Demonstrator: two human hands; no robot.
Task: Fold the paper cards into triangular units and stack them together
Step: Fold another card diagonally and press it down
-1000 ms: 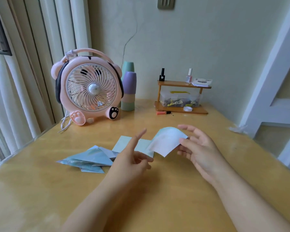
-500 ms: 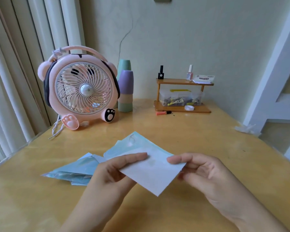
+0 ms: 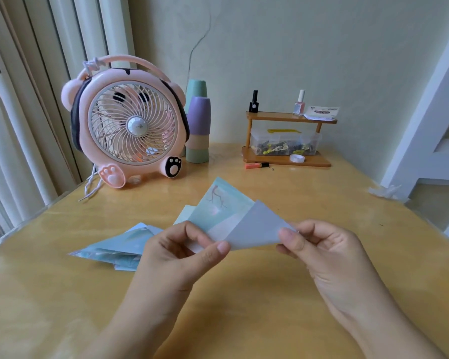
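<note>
At the centre of the frame, two hands hold one paper card (image 3: 233, 224) above the table (image 3: 270, 294). The left hand (image 3: 176, 257) pinches the card's lower left edge between thumb and forefinger; the right hand (image 3: 327, 255) pinches its right corner, where a pale flap is bent over the blue printed side. Left of centre, a pile of folded paper triangles (image 3: 114, 246) lies on the table; their count cannot be told. Another flat card (image 3: 186, 213) peeks out behind the held one. In the upper left stands one pink fan (image 3: 130, 125), beside it a stack of cups (image 3: 198, 130). Upper right, one wooden shelf (image 3: 288, 136) carries two small bottles.
</note>
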